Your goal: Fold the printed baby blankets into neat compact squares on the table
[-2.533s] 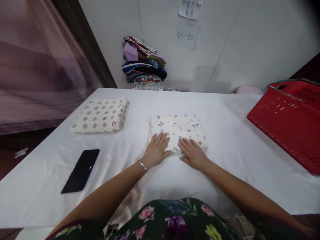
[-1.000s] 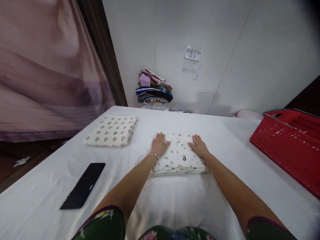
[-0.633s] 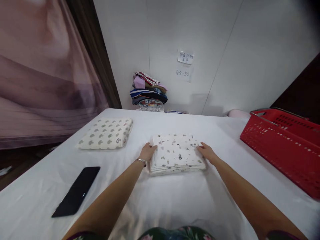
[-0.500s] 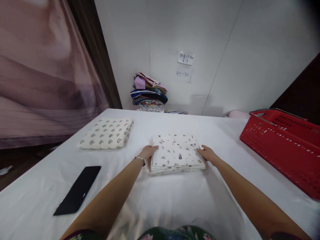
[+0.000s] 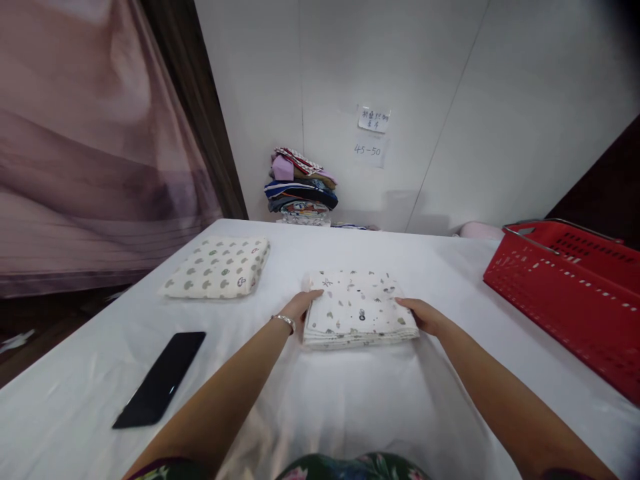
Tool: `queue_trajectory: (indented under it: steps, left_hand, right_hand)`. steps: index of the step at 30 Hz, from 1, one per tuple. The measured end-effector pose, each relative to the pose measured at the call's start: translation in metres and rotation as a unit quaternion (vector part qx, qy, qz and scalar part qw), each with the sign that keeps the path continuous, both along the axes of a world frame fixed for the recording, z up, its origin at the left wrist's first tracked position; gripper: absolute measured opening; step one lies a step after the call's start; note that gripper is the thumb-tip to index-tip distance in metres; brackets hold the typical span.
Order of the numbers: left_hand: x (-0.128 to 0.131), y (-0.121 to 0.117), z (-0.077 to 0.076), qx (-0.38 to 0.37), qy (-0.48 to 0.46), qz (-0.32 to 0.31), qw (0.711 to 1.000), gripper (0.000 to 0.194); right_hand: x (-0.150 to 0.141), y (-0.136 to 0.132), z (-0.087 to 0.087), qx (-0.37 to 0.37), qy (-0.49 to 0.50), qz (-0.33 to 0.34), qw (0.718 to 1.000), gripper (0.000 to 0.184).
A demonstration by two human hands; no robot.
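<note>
In the middle of the white-covered table lies a folded white cloth with small grey-green prints, its layers stacked at the near edge. My left hand grips its left side, thumb on top and fingers tucked under or behind the edge. On the opposite side my right hand holds the edge the same way, thumb on top, fingers largely hidden. A second folded cloth, cream with mushroom-like prints, rests to the left, apart from both hands.
A black phone lies at the near left. On the right stands a red plastic basket with metal handles. Beyond the far edge, a pile of folded clothes sits against the wall, near paper notes. A pink curtain hangs at left.
My right hand has shifted its hold slightly at the cloth's right edge, and the near right corner sits a little further out. The view has moved slightly; other things stay put.
</note>
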State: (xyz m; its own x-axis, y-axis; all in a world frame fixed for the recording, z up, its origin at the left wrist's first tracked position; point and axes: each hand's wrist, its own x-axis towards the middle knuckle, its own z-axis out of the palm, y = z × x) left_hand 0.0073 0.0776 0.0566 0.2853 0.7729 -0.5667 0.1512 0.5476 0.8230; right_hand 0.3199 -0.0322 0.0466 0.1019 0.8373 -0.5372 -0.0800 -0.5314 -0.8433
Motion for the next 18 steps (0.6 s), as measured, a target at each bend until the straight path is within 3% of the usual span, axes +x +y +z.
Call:
queue_trajectory:
  steps: [6,11,15,18]
  left_hand:
    - [-0.005,-0.013,0.012,-0.078,-0.100,0.041,0.991,0.029]
    - [-0.012,-0.018,0.020,-0.077,-0.105,0.023,0.991,0.032]
    - [-0.016,0.001,0.023,0.008,0.024,0.029,0.999,0.054]
    - [-0.016,0.022,0.026,0.079,0.118,-0.015,0.990,0.050]
  right_hand:
    - [-0.006,-0.002,-0.001,0.062,0.019,-0.032,0.997,0.033]
    - [-0.013,-0.011,0.004,0.087,0.039,-0.080,0.992,0.034]
    - [-0.025,-0.039,-0.001,0.072,0.091,-0.087,0.989,0.043]
    - [-0.041,-0.070,-0.008,0.041,0.109,-0.082,0.990,0.045]
